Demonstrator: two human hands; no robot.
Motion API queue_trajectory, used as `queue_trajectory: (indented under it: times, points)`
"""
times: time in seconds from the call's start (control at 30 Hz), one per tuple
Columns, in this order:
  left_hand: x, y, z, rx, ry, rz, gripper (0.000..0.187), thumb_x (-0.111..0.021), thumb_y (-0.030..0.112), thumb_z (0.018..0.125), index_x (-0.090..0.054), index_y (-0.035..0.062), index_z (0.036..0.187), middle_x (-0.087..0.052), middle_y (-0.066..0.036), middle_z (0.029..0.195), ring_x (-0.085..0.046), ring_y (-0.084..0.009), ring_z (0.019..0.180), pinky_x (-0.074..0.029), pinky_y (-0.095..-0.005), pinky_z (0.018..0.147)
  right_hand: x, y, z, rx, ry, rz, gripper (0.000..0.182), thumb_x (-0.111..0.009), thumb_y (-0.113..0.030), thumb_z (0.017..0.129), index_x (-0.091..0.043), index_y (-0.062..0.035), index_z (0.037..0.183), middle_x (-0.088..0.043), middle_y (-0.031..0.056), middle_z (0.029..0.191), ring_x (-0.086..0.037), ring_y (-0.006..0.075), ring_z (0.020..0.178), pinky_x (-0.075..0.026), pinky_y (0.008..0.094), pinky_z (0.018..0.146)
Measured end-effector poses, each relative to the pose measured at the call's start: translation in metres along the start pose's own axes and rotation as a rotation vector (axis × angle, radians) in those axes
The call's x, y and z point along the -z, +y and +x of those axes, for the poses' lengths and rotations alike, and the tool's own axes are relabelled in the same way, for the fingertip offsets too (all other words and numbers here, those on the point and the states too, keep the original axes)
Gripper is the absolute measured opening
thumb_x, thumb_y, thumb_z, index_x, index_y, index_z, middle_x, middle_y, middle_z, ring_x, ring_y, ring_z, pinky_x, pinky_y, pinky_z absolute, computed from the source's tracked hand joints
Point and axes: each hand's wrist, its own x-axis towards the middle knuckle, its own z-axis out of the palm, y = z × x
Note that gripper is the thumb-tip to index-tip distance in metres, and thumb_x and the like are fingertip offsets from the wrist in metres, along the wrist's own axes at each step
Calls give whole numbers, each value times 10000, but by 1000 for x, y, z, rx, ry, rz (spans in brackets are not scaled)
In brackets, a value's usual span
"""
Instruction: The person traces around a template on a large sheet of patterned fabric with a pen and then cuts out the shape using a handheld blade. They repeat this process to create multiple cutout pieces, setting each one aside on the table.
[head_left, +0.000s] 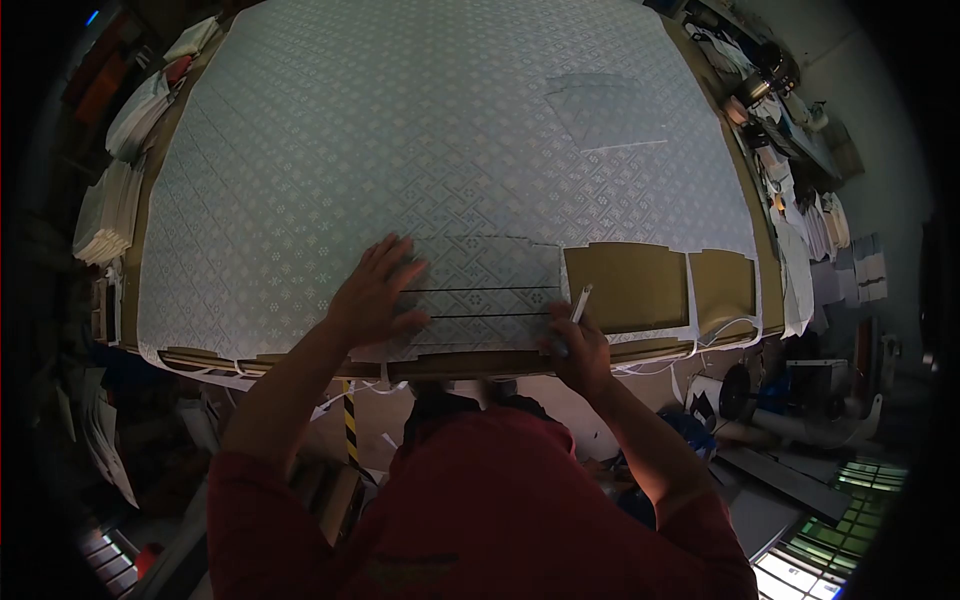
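My left hand lies with fingers spread on the left part of a see-through template crossed by two dark lines. Beneath the template is pale grey patterned fabric, spread over a wide table. At the template's right edge, my right hand is closed around a slim white pen-like tool, its upper end pointing up and its lower end hidden by the fingers. Whether that tool is a pen or a blade cannot be made out.
Right of the template, cut-out openings in the fabric bare the brown tabletop. A second clear template lies farther back. Stacks of folded cloth line the left edge. Narrow fabric strips hang along the front edge.
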Motion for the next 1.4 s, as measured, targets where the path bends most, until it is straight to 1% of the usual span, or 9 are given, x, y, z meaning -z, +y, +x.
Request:
queue_trajectory:
  times: [0.07,0.4,0.8,0.93,1.0,1.1,1.4]
  points:
    - [1,0,0,9,5,4,826,-754,607,853,-533,115,1479,-360,-208,1630,-273,-437,1543,-250,-560,1258,0,-1,1,-4,5,3,368,-833,-90,781,-590,-57,1055,-718,195,1258,-674,403,1179,-581,465,968]
    - [0,-1,-1,3,40,-23,811,-765,593,850,-549,117,1471,-356,-202,1636,-280,-435,1540,-258,-558,1254,0,-1,0,9,4,-20,339,-831,-100,798,-602,-58,1044,-719,190,1268,-672,401,1190,-581,464,972]
    - [-2,-2,-1,-15,46,-12,804,-744,607,862,-554,113,1468,-348,-206,1640,-279,-434,1542,-260,-548,1255,1,0,2,62,-2,-68,351,-833,-101,795,-588,-47,1039,-723,215,1252,-679,422,1176,-589,470,959]
    - [0,0,0,0,38,-15,794,-726,616,874,-556,115,1467,-356,-207,1635,-283,-436,1539,-261,-541,1256,-1,2,0,84,8,-53,357,-836,-102,789,-590,-52,1042,-716,204,1273,-676,424,1173,-591,467,944]
    - [2,-1,-2,10,36,-11,790,-721,617,878,-556,116,1466,-358,-207,1634,-285,-437,1538,-261,-538,1257,0,0,0,44,-11,-72,358,-837,-99,784,-588,-58,1038,-704,192,1304,-671,425,1174,-592,465,926]
    - [-1,-3,-2,1,49,-24,788,-711,621,886,-554,116,1470,-360,-208,1633,-286,-433,1538,-260,-532,1259,0,1,1,57,0,-70,352,-833,-92,783,-586,-62,1031,-692,186,1326,-666,425,1175,-591,465,913]
    - [-3,-3,-2,4,37,-17,783,-692,629,898,-549,128,1482,-345,-211,1646,-274,-421,1549,-255,-528,1261,-1,1,0,58,-10,-70,342,-826,-69,791,-577,-57,1025,-690,201,1315,-657,438,1188,-588,478,927]
